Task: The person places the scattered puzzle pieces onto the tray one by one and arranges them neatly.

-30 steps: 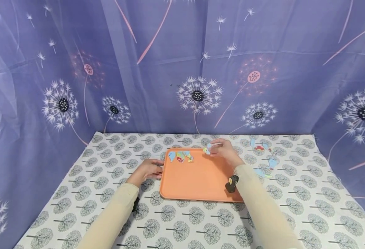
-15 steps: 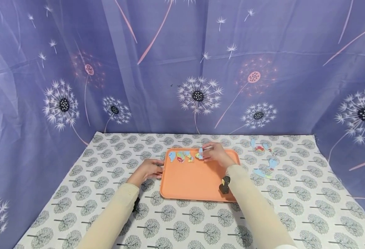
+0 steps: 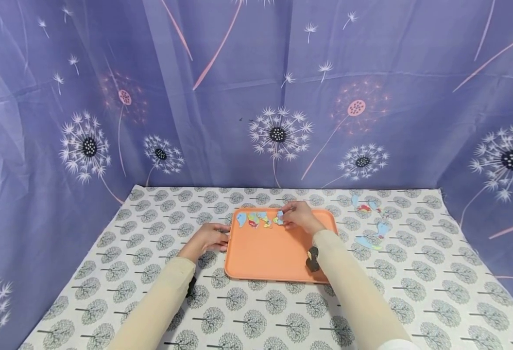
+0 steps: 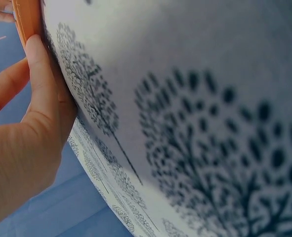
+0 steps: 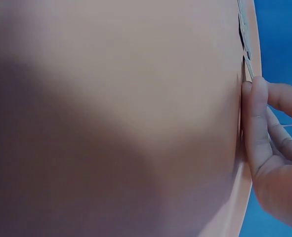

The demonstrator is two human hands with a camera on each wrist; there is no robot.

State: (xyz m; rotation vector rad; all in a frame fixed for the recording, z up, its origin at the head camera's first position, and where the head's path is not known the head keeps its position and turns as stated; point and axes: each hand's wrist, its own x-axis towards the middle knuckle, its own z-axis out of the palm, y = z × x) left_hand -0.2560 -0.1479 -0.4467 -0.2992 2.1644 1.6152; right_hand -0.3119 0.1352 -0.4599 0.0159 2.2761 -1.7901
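My right hand pinches a small flat puzzle piece, blue with yellow, just above the far part of an orange tray. In the right wrist view, the thumb and a finger hold the edge-on piece low over the tray surface. Left of it, a blue piece, a red-and-green piece and a blue-and-yellow piece lie in a row along the tray's far rim. My left hand grips the tray's left edge; in the left wrist view a fingertip presses the orange rim.
More pieces lie on the tree-print cloth right of the tray: a red-and-blue group, a light blue piece and a long blue-green piece. A purple dandelion curtain stands behind and at both sides.
My right hand has carried the puzzle piece leftward from the tray's far right rim to beside the row of pieces, lowering toward the tray. The left hand has stayed at the tray's edge.
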